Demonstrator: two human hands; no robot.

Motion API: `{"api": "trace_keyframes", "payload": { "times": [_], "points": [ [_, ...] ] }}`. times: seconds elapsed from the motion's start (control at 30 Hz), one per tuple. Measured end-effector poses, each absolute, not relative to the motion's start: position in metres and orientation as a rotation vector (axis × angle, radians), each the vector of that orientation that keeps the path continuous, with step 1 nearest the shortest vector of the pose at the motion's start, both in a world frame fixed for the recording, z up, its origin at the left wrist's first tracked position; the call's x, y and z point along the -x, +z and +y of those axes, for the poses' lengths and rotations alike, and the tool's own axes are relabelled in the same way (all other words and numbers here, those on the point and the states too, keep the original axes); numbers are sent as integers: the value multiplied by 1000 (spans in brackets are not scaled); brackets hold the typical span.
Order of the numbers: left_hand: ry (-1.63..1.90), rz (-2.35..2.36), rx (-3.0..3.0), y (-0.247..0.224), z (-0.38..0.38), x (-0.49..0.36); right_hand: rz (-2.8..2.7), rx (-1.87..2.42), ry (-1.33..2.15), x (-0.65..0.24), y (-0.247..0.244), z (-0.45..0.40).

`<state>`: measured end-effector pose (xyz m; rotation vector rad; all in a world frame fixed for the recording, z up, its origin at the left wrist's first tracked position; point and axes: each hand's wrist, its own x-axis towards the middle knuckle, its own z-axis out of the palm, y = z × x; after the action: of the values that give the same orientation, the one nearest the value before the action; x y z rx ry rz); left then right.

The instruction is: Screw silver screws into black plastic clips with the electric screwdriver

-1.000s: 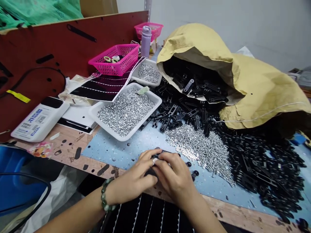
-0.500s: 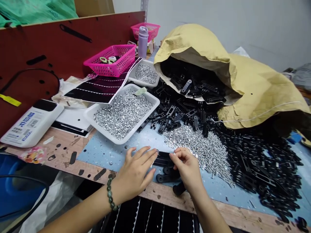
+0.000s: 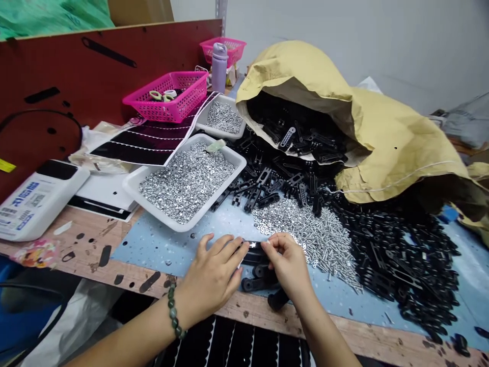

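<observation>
A black part with long narrow bars [image 3: 252,256] lies at the table's front edge between my hands. My left hand [image 3: 214,270], wearing a bead bracelet [image 3: 174,313], rests its stretched fingers on the part's left end. At the right end, the thumb and index finger of my right hand [image 3: 289,265] are pinched together; whatever is between them is too small to make out. Small bright spots show along the part's upper edge. Below it are a black rounded arm-like piece [image 3: 260,283] and a dark cylindrical piece [image 3: 277,299], partly covered by my right hand.
A white tray of small metal nuts [image 3: 130,182] stands behind my left hand. Loose nuts and screws [image 3: 317,234] are heaped to the right, beside piled black plastic parts [image 3: 405,275]. Further back are a yellow sack [image 3: 298,63], a pink basket [image 3: 191,102] and a purple bottle [image 3: 219,71].
The view has shifted slightly to the right. Both hands keep nearly the same places at the black part, and bright spots on its upper edge now show between them.
</observation>
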<state>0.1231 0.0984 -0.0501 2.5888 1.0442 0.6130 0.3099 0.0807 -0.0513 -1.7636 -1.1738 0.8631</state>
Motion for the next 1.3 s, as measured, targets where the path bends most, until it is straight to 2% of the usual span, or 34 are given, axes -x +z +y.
{"api": "trace_keyframes", "payload": {
  "times": [0.27, 0.6, 0.7, 0.8, 0.97, 1.1, 1.2, 1.3],
  "points": [
    [669, 1021, -2652, -55, 99, -122, -1356, 1860, 630, -309, -48, 80],
    [666, 1023, -2644, -53, 99, -124, -1790, 2256, 337, -316, -34, 89],
    [620, 1019, -2590, -53, 102, -124, -1787, 2096, 253, -334, -24, 64],
    [627, 989, -2485, -52, 108, -124, -1774, 1830, 338, -356, -24, 24],
    [537, 943, -2381, -48, 122, -130, -1975, 1779, 511, -364, -47, -15],
    [383, 958, -2317, -45, 130, -137, -1973, 1702, 415, -352, -55, -7],
    [358, 948, -2264, -44, 135, -140, -1768, 1690, 327, -348, -48, 11],
    [354, 944, -2232, -45, 140, -141, -1837, 1727, 353, -346, -42, 40]
  ]
}}
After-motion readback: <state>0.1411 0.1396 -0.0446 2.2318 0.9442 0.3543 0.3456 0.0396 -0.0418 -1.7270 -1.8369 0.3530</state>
